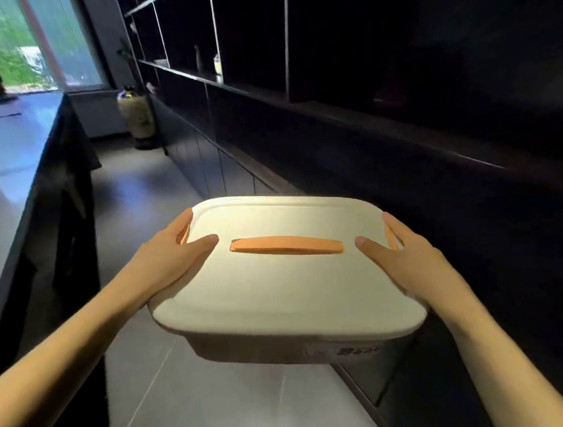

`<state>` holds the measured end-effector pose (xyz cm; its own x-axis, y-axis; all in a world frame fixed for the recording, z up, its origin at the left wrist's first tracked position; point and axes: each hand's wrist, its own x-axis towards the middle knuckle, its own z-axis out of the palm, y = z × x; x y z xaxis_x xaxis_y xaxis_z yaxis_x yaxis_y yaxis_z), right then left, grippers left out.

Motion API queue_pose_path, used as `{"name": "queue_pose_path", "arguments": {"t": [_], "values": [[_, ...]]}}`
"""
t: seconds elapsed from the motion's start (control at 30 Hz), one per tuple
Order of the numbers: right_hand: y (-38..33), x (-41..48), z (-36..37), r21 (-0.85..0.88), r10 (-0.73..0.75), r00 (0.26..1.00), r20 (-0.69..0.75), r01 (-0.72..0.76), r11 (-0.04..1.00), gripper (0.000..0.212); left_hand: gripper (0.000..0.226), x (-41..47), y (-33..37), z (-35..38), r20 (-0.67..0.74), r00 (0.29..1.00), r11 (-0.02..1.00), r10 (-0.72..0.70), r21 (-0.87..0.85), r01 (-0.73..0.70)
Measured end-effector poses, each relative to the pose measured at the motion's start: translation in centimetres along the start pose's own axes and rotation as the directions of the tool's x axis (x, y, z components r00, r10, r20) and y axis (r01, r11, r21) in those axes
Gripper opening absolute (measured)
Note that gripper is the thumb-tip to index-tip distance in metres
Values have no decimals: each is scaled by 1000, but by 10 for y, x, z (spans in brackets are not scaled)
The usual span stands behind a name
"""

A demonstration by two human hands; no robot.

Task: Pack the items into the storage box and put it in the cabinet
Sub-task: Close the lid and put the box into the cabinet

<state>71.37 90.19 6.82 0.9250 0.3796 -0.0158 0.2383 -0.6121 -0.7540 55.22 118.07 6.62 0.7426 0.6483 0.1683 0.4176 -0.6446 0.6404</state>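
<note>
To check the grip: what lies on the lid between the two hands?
In the head view, the orange handle lies flat on top of the storage box, between the left hand and the right hand.

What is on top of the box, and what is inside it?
A white lid with an orange handle covers the box. The contents are hidden.

Two arms visible, both uncovered from lower frame edge to wrist. Bare left forearm [69, 345]: slender, smooth, even outline along whole visible length. Bare right forearm [486, 343]: same slim build, wrist narrow. Bare left hand [166, 260]: long slim fingers [185, 222], rounded thumb tip [210, 239]. Bare right hand [408, 259]: slim fingers, smooth back. Nails too blurred to judge. Everything above mid-forearm outside frame, so clothing cannot be told.
</note>
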Motion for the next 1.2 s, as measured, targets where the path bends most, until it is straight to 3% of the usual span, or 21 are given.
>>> {"name": "queue_pose_path", "arguments": {"t": [0.43, 0.7, 0.9, 1.2], "values": [[-203, 307, 175, -76, -236, 963, 129, 247, 966, 75, 50, 298, -144, -63, -259, 952, 986, -162, 6, 169], [-337, 487, 337, -41, -331, 916, 226, 348, 936, 77, 65, 489, -268, -138, -297, 909, 953, -292, -14, 301], [-433, 622, 480, -28, -287, 925, 251, 303, 953, 80, 71, 650, -378, -180, -282, 899, 935, -336, 14, 354], [-546, 809, 609, 29, -215, 971, 106, 214, 976, 82, 71, 924, -486, -225, -197, 949, 969, -246, -26, 246]]}}
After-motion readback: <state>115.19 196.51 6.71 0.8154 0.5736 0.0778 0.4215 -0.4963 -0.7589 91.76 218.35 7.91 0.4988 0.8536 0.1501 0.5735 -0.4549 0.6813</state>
